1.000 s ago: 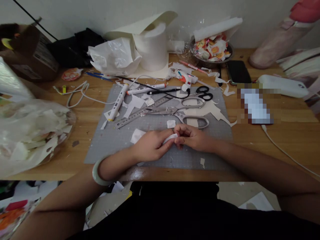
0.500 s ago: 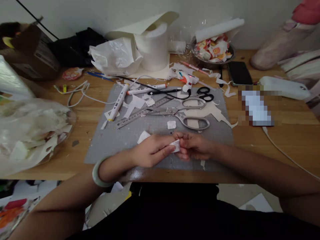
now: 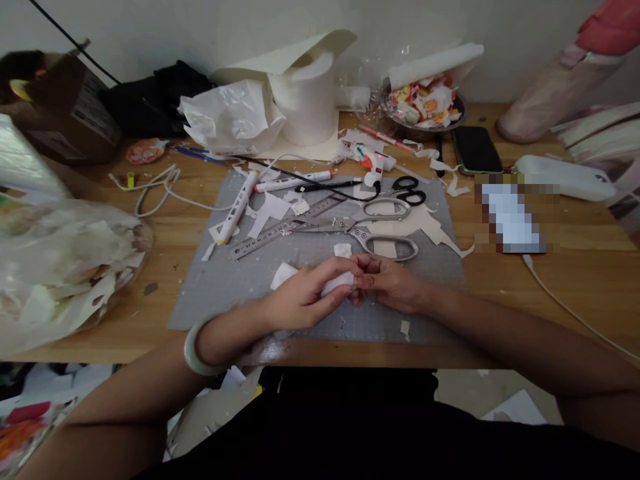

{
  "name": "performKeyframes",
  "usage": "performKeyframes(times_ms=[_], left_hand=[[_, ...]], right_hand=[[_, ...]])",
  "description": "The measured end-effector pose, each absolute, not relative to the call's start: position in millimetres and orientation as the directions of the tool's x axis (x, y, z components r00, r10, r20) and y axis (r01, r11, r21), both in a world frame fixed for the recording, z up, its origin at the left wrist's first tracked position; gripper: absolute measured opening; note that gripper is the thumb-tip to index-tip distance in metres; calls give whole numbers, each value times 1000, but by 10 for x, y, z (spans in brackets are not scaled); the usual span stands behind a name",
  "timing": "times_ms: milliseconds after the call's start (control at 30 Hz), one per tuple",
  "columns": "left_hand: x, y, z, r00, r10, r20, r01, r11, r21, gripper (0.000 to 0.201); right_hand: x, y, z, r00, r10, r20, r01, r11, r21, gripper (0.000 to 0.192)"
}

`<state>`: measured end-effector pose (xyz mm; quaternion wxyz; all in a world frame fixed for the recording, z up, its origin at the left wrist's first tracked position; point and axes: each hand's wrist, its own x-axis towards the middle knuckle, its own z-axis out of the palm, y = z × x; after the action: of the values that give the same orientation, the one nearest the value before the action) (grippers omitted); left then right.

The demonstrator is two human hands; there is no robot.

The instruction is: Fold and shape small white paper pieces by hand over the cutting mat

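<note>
Left hand: thumb and fingers slightly parted around a small white piece. Right hand: fingers curled in, pinching the piece's right end. Piece sits over the grey cutting mat, near mid-front edge of the wooden tabletop. Text: steel ruler graduated, digits too small; white marker has dark print, unreadable; carton label at tabletop's back-left corner, same. Pale plain wall along back edge. Light dim.
</note>
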<state>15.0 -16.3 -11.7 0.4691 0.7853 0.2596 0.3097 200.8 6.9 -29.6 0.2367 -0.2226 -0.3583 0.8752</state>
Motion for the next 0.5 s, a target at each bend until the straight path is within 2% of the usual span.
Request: performKeyframes(times_ms=[233,500], left_hand=[[135,-157,-107,665,739,108,180,-300,937,9],[141,-152,-54,605,795,-28,348,-233,908,18]], right_hand=[[2014,99,-277,-786,582,-209,-210,-570,-795,32],[2023,97,-300,-751,639,-169,-202,-465,-862,31]])
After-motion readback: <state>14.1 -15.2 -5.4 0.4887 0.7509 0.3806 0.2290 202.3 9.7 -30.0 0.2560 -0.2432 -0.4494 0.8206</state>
